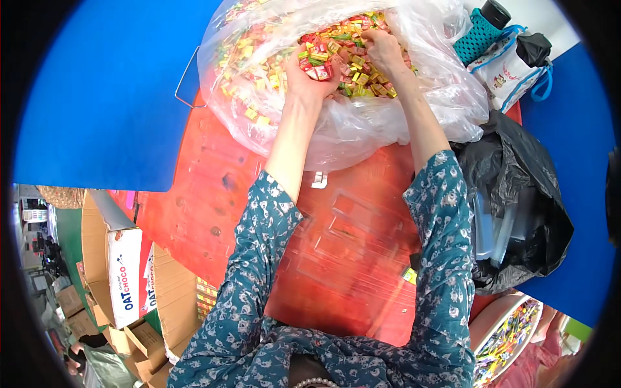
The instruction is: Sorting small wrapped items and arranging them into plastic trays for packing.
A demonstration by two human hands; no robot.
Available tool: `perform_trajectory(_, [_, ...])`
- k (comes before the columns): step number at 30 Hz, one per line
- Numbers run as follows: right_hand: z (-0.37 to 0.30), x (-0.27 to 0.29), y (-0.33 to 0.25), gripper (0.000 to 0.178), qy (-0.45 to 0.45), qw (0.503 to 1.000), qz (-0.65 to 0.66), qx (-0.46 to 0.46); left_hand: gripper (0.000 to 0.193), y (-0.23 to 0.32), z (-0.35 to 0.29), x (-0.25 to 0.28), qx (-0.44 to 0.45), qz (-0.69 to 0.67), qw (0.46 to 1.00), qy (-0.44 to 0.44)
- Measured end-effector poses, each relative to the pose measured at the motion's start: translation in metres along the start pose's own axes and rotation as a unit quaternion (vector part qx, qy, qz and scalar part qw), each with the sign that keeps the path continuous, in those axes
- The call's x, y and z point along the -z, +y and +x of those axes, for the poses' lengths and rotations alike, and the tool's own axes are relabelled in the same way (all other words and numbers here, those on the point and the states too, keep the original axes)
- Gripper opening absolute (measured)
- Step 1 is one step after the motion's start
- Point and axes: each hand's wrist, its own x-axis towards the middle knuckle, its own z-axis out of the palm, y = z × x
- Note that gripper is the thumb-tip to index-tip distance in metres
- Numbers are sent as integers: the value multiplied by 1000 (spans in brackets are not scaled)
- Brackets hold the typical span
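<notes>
A large clear plastic bag point(362, 129) lies wide at the far side of the red table, filled with small wrapped candies point(372, 83) in red, yellow, green and gold. Inside its mouth, my left hand point(301, 83) is cupped palm up around a handful of wrapped candies point(317, 59), mostly red with some green and yellow. My right hand point(386, 53) is to the right of it, over the pile, with fingers bent and pinched together. Whatever is between those fingertips is too small to make out.
The red table point(336, 213) has blue boards on both sides. A black plastic bag point(517, 187) with clear sleeves sits right, below a white drawstring bag point(511, 71) and a teal-covered bottle point(482, 29). Open cardboard boxes point(174, 291) stand lower left; a candy-filled tub point(482, 323) stands lower right.
</notes>
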Motion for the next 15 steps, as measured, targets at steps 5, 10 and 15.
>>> perform_trajectory(5, [-13,-17,-26,28,-66,996,-56,18,35,23,-13,9,11,-9,1000,-26])
perform_trajectory(10, [-14,-12,-9,39,-30,998,-23,58,34,22,-27,2,36,-16,999,-37])
perform_trajectory(15, [-21,0,-23,33,-13,997,-61,41,36,25,-55,-1,56,-34,997,-36])
